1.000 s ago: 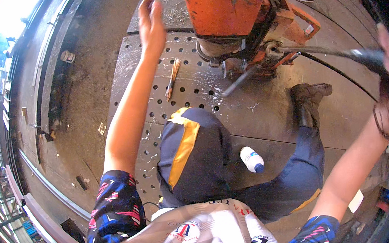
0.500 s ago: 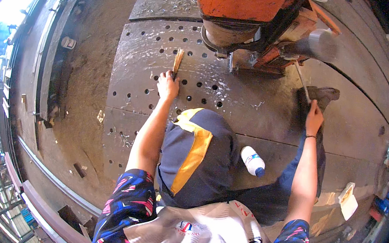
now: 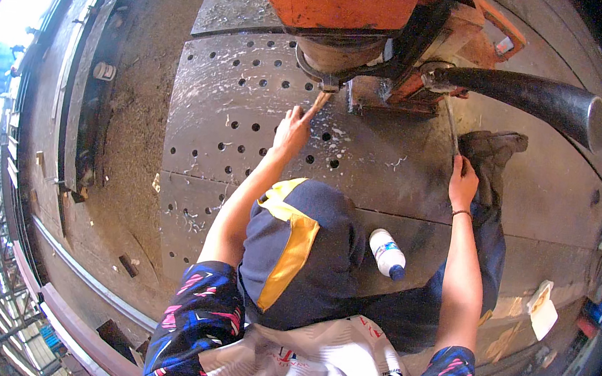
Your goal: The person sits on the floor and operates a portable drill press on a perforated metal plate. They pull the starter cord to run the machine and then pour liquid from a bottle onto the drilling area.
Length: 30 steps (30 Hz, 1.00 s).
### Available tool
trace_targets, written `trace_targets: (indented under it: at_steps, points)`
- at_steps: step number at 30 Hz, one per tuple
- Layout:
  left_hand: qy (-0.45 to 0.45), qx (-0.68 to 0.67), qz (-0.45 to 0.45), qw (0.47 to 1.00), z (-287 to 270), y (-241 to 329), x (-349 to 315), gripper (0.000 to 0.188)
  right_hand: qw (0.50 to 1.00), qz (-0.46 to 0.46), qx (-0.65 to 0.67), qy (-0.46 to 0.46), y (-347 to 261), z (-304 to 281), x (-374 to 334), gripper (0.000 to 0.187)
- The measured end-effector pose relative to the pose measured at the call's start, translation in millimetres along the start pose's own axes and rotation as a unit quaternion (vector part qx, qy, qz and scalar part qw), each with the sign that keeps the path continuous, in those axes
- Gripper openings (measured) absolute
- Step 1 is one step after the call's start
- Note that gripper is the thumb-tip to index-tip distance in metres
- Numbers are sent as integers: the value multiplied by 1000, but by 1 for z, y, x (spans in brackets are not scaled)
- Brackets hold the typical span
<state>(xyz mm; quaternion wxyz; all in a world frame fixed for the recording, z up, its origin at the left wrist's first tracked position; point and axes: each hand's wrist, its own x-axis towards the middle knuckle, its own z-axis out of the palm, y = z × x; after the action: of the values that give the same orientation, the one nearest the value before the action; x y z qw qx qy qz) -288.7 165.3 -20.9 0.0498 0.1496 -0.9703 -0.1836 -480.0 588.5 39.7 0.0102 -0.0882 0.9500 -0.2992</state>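
Observation:
My left hand (image 3: 292,130) is closed around a small straw-coloured bristle brush (image 3: 320,103). The bristles reach beneath the lower end of an orange drilling machine (image 3: 340,3), where its tip is partly hidden. A dark steel plate (image 3: 369,158) with rows of round holes lies under the machine, scattered with pale wet streaks and curled shavings. To the right, my right hand (image 3: 464,183) grips a thin metal rod (image 3: 452,124) running up toward the machine's hub. From that hub a thick black lever handle (image 3: 534,100) sticks out to the right.
Beside my raised knee (image 3: 302,253) a white bottle with a blue cap (image 3: 387,254) lies on the plate. An open pale box (image 3: 543,311) is at the lower right. Steel beams (image 3: 79,80) and a white tub (image 3: 104,71) stand on the dirty floor at left.
My left hand has moved right with the brush, from the holes to the machine's lower end. My right hand has shifted slightly left, and the black lever has swung round to the right.

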Motion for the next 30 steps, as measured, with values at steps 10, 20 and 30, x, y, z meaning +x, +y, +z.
trace_targets:
  at_steps: [10, 20, 30]
  points:
    - [-65, -22, 61, 996, -31, 21, -30, 46, 1000, 16, 1, 9, -1, -1, -4, 56]
    - [-117, 32, 83, 989, 5, 28, 71, 62, 997, -16, -68, 18, 11, 6, -1, 52]
    - [-49, -37, 134, 989, 13, 10, 55, 47, 994, -29, -101, 28, 20, 11, -1, 52]
